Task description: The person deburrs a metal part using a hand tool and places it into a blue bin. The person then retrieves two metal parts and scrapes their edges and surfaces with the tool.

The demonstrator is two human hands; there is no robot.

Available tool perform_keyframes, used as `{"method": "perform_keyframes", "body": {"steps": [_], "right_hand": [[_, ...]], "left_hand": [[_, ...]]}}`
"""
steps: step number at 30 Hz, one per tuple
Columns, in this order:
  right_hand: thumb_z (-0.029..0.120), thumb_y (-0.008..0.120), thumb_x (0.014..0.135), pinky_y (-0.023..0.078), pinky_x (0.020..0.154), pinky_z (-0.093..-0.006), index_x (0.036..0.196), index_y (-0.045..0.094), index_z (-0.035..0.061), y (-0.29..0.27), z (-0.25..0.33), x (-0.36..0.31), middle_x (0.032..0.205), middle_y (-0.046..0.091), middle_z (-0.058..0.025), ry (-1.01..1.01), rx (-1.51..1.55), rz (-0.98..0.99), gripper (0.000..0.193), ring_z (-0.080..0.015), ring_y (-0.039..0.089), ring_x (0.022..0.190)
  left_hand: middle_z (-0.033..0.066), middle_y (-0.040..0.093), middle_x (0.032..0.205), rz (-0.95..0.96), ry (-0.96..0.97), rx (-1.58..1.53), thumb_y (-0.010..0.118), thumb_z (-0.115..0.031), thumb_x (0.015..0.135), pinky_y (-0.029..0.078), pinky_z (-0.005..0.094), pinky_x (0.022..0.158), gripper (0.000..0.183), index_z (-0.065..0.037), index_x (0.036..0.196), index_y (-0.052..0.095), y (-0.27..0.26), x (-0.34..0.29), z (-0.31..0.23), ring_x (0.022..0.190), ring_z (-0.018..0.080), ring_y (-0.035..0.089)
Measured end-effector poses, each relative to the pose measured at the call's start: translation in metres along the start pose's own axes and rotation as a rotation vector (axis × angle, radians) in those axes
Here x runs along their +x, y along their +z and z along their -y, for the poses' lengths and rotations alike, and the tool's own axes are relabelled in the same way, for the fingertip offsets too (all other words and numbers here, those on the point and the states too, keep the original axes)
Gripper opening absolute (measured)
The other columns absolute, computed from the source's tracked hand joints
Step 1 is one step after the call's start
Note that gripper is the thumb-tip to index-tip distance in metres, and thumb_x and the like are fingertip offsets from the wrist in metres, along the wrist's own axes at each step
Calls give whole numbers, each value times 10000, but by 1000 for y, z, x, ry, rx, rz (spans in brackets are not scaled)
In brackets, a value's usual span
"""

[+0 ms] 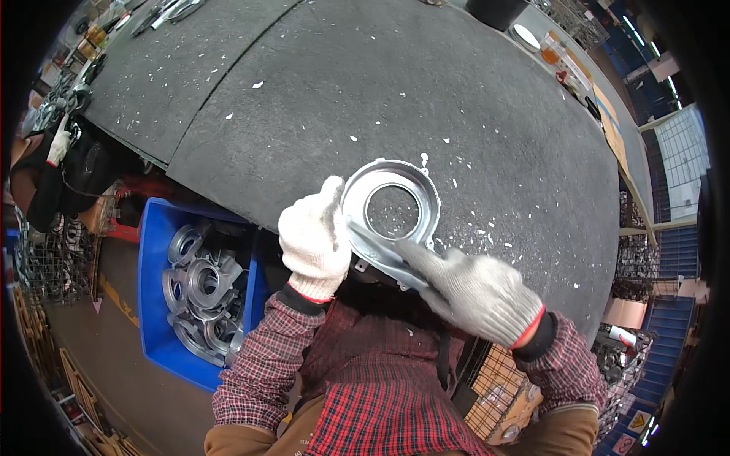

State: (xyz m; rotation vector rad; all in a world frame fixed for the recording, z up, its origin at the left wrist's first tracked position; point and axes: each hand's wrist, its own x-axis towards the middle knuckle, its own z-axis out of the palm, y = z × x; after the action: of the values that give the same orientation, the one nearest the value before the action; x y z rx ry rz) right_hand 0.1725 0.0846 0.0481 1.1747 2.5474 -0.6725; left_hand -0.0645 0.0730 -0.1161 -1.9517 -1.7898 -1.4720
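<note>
A silvery cast-metal housing [431,199], ring-shaped with a wide round opening and small lugs on its rim, is at the table's near edge. My left hand [313,242], in a white knit glove, grips its left side with the thumb up along the rim. Over the housing's lower right part lies my gloved right hand [479,292], its fingers closed together and blurred by motion. A thin smeared grey streak runs from those fingertips across the metal; whether it is a tool I cannot make out.
White chips and flakes lie scattered over the dark grey tabletop [304,114]. A blue bin [156,304] of similar metal housings stands below the table at left. At far left another person's gloved hand [58,144] works. A black bucket [496,11] stands at the back.
</note>
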Motion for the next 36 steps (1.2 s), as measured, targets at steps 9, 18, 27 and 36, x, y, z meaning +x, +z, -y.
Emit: {"method": "perform_keyframes", "body": {"steps": [9, 18, 27, 36], "right_hand": [[201, 655, 1017, 616, 606, -524, 1587, 464, 189, -11, -2, 7, 880, 764, -211, 57, 22, -72, 601, -423, 774, 758], [225, 643, 1019, 632, 764, -546, 1607, 417, 138, -5, -10, 10, 1000, 769, -268, 68, 74, -82, 636, -446, 780, 914], [250, 661, 1016, 635, 846, -548, 1658, 357, 142, -13, -16, 5, 1088, 777, -269, 162, 84, -5, 719, -454, 783, 974], [229, 652, 1008, 625, 811, -545, 1599, 445, 124, -8, -35, 1, 1056, 770, -271, 128, 80, -60, 635, -437, 780, 968]], "left_hand": [[126, 737, 947, 81, 51, 14, 727, 80, 849, 533, 454, 767, 373, -65, 1192, 760, -13, 5, -7, 824, 353, 700], [79, 729, 957, 124, 100, 24, 720, 40, 811, 518, 452, 834, 399, -144, 1164, 748, -17, -1, -7, 866, 318, 685], [85, 718, 921, 175, 165, -43, 739, 3, 805, 513, 468, 799, 398, -87, 1192, 742, -31, 3, -16, 815, 334, 680], [80, 682, 890, 199, 187, -150, 837, -91, 742, 491, 473, 811, 474, -67, 1197, 706, -38, -4, -45, 794, 323, 628]]}}
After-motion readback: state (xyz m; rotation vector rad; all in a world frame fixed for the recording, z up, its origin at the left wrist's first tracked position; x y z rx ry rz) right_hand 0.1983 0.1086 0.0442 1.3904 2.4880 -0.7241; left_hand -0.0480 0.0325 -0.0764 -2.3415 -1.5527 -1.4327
